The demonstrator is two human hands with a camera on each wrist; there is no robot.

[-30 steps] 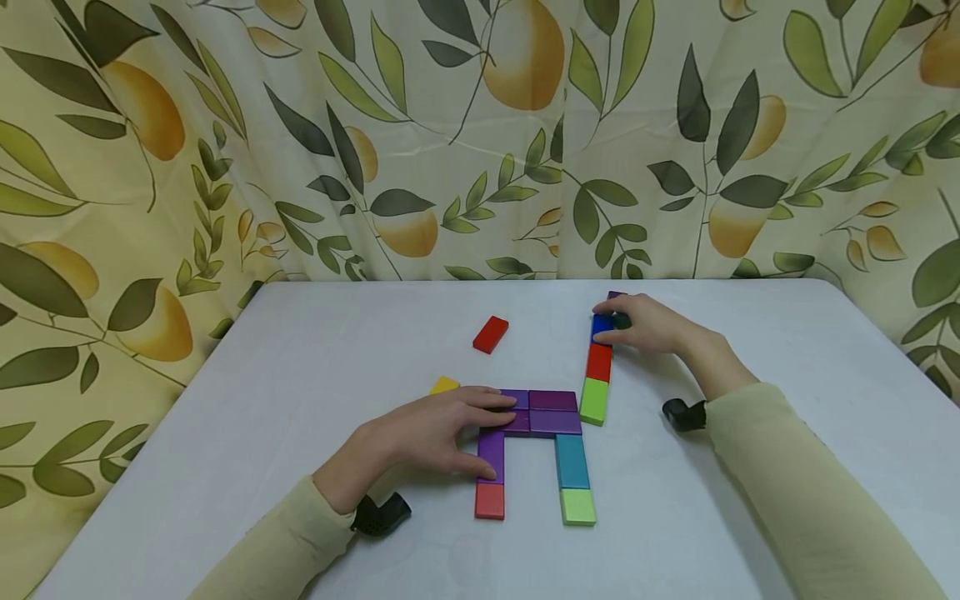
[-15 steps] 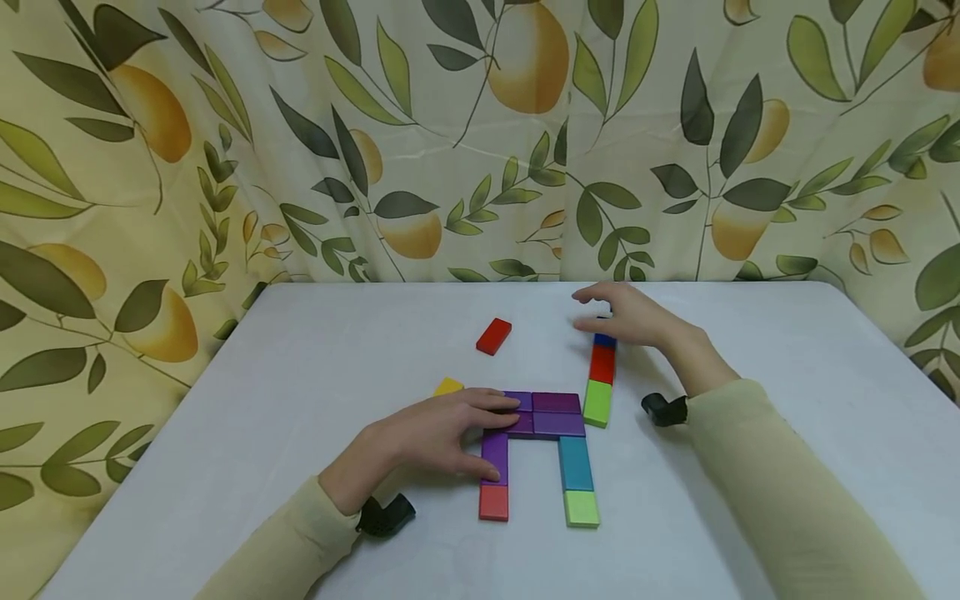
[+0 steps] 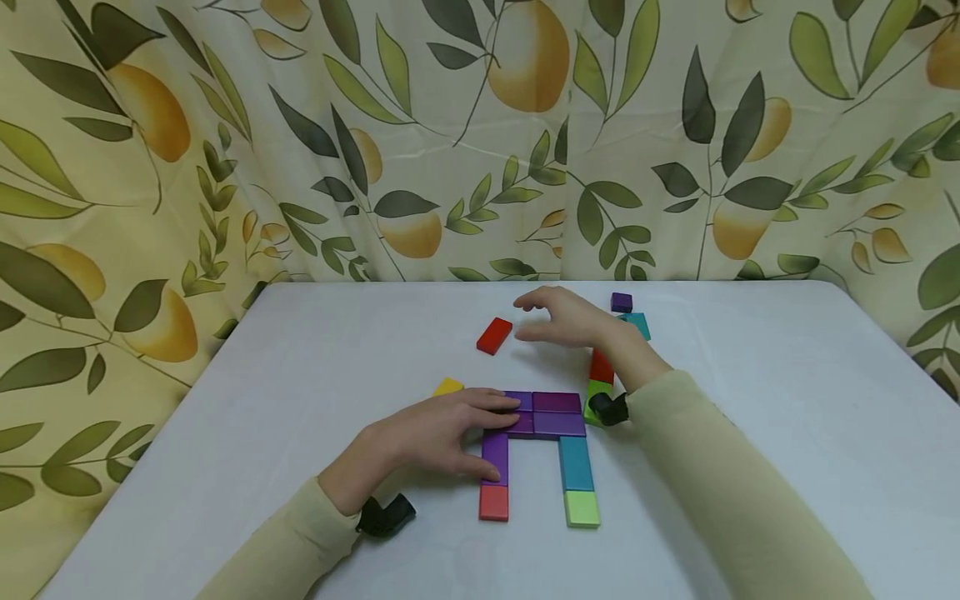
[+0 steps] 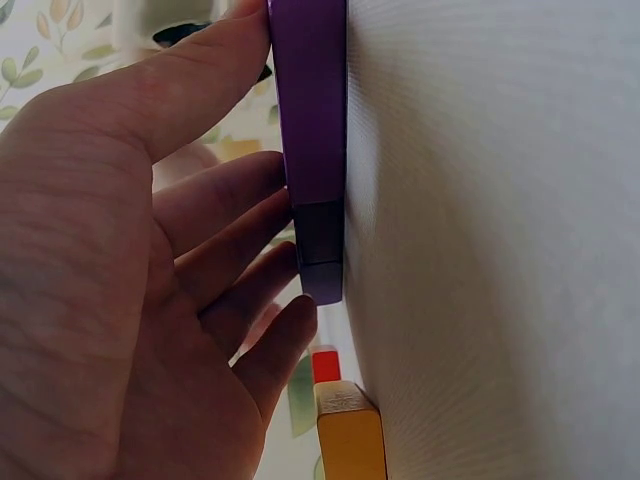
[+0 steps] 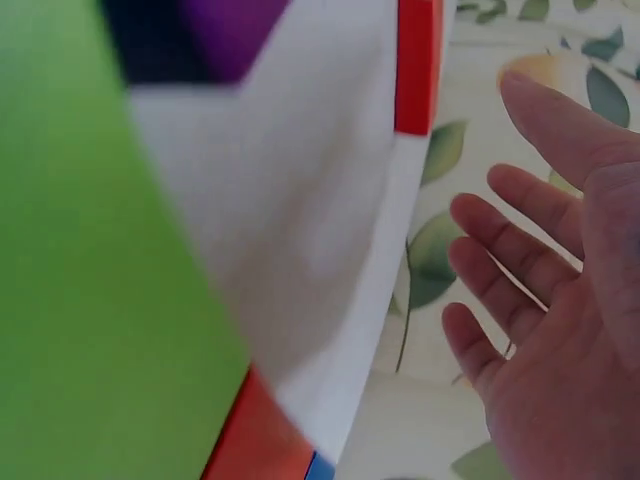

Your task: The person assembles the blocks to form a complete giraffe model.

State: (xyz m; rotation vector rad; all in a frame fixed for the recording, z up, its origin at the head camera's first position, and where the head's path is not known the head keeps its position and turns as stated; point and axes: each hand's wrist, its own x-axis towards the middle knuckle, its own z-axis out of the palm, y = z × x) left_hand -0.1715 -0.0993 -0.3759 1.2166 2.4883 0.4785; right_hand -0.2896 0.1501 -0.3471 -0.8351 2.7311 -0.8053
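Observation:
My left hand [image 3: 423, 437] rests on the left part of a flat figure of coloured blocks, thumb and fingertips touching purple blocks [image 4: 310, 110]. Purple blocks [image 3: 558, 424] form its top; one leg ends in a coral block [image 3: 493, 503], the other is a teal block [image 3: 576, 463] above a light green block [image 3: 582, 509]. Relaxed and holding nothing, my right hand [image 3: 562, 319] hovers above the table, just right of a loose red block [image 3: 494, 336]. That block also shows in the right wrist view, apart from the fingers.
Under my right wrist runs a column with a red block [image 3: 601, 367] and a green block [image 3: 597, 389], partly hidden. Beyond stand a teal block [image 3: 640, 324] and a small purple block [image 3: 621, 302]. A yellow block [image 3: 448, 386] peeks out behind my left hand.
My right hand has left the blue block in the right column and moved left toward the loose red block. My left hand stays in place on the purple blocks.

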